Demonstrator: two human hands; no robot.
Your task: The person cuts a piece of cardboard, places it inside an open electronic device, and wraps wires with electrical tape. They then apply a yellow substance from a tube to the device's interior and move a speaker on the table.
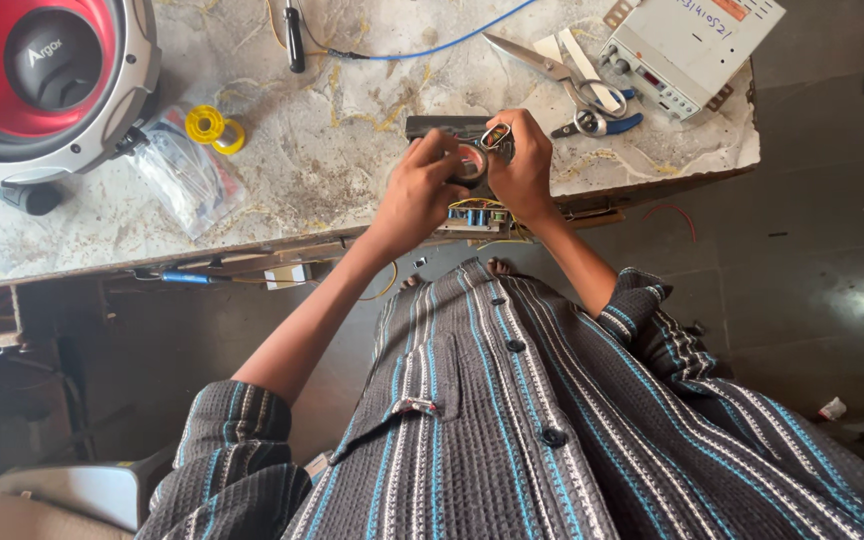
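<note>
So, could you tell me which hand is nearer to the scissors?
Right. The right hand sits just beside the scissors; the left hand is farther away, on the other side.

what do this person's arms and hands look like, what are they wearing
Both arms are bare from above the elbow down. The left hand and right hand wear no gloves, and no watch shows on either wrist. The short sleeves belong to a buttoned shirt in dark grey knit-look fabric with white and blue vertical stripes, dark buttons and a chest pocket. The sleeve cuffs carry the same striping.
</note>
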